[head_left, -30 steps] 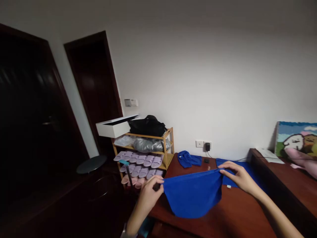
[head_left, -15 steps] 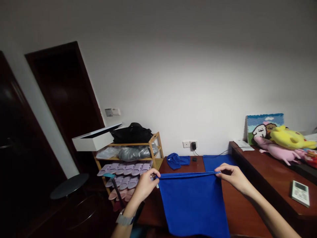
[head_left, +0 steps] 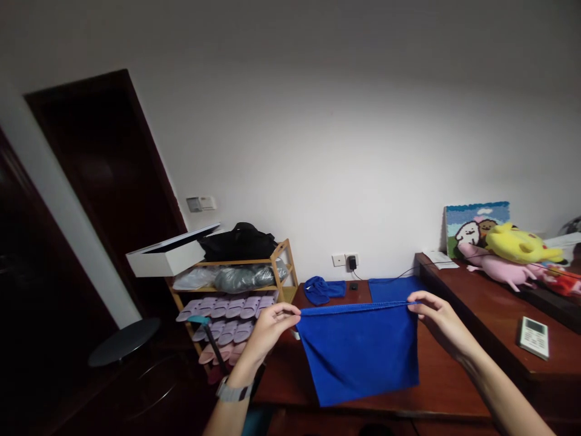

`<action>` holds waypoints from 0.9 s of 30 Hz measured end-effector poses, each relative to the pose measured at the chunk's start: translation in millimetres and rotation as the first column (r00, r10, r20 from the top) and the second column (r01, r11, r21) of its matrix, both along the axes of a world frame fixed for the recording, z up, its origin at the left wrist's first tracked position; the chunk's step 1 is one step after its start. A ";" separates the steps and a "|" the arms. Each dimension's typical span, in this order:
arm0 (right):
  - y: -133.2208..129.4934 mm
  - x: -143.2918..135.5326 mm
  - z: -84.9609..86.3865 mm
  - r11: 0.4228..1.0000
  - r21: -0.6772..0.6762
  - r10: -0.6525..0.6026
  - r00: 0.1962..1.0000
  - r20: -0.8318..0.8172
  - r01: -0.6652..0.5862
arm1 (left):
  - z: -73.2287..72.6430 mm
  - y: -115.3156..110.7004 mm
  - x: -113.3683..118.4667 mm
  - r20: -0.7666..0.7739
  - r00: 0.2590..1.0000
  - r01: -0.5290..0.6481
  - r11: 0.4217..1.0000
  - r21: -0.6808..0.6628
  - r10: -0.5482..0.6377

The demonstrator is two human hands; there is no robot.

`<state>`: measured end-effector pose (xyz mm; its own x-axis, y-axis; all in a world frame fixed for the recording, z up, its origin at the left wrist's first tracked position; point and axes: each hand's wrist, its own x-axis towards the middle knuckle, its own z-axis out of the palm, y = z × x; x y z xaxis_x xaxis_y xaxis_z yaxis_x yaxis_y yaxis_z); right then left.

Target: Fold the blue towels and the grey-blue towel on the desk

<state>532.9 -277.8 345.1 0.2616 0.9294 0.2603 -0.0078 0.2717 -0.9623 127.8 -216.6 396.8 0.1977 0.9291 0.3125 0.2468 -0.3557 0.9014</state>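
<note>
My left grip (head_left: 271, 330) and right grip (head_left: 436, 317) pinch the cloth (head_left: 363, 357) by two corners; top edge taut, weave perhaps smooth.

The head camera looks over the table (head_left: 438, 375) toward the wall (head_left: 318, 151).

Grey Wristband (head_left: 235, 390) Stands Out on Bare Forearms (head_left: 499, 384)

Broad and silvery, with a darker section at one side, it sits just behind my left hand (head_left: 271, 327); whether it is a watch I cannot tell. My right hand (head_left: 438, 316) is bare.
</note>
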 end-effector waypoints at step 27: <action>-50.0 42.7 -12.6 0.937 0.077 -0.348 0.928 0.131 0.340 | -10.1 -47.6 42.4 -0.064 0.976 0.213 0.976 0.040 -0.210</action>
<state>575.6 -327.9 332.5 0.5199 0.7733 0.3630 0.2294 0.2829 -0.9313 170.2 -264.2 386.6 0.4078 0.8489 0.3363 0.2134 -0.4468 0.8688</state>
